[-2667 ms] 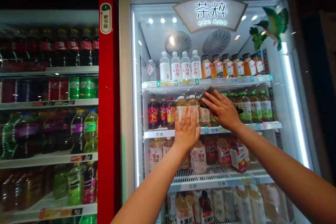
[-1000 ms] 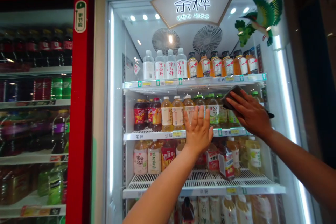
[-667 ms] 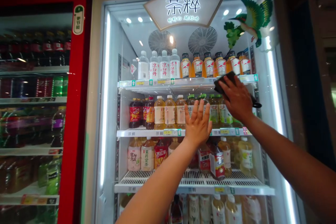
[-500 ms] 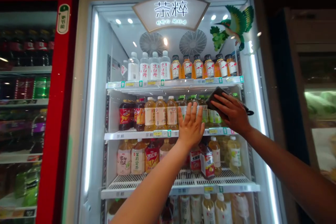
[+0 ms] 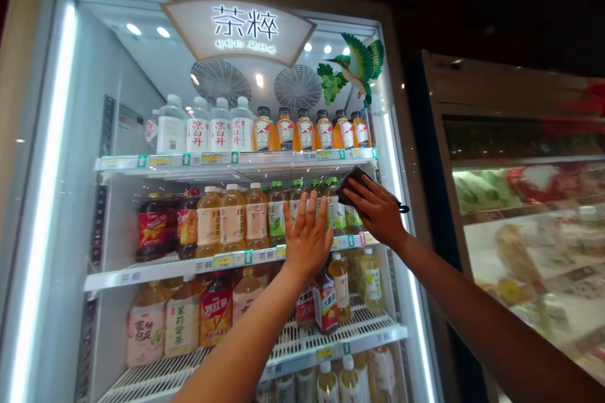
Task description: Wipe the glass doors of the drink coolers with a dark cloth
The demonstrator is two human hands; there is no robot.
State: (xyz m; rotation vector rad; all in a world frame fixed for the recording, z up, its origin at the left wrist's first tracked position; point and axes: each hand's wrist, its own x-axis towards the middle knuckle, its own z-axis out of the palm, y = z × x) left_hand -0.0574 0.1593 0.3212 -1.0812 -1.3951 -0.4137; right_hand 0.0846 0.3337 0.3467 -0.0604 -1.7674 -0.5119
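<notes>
My left hand (image 5: 307, 233) is raised with its fingers spread, palm toward the glass door of a lit drinks fridge (image 5: 394, 138). It appears to rest on the glass, in front of green-capped tea bottles (image 5: 277, 211). To its right, my right hand (image 5: 375, 204) holds a flat dark pad (image 5: 352, 181) against the door, the fingers laid over it. A black end (image 5: 403, 208) of the same dark colour sticks out past the wrist side. Exactly what kind of pad it is cannot be made out.
Behind the glass, bottles stand on several shelves (image 5: 155, 274). A fan-shaped sign (image 5: 241, 31) and a bird sticker (image 5: 357, 63) are at the door's top. On the right is another chiller (image 5: 515, 91) with packed goods.
The view has swung right and closer, so the fridge sits further left. The red cabinet has left the frame and more of the right chiller shows. Both hands stay against the door.
</notes>
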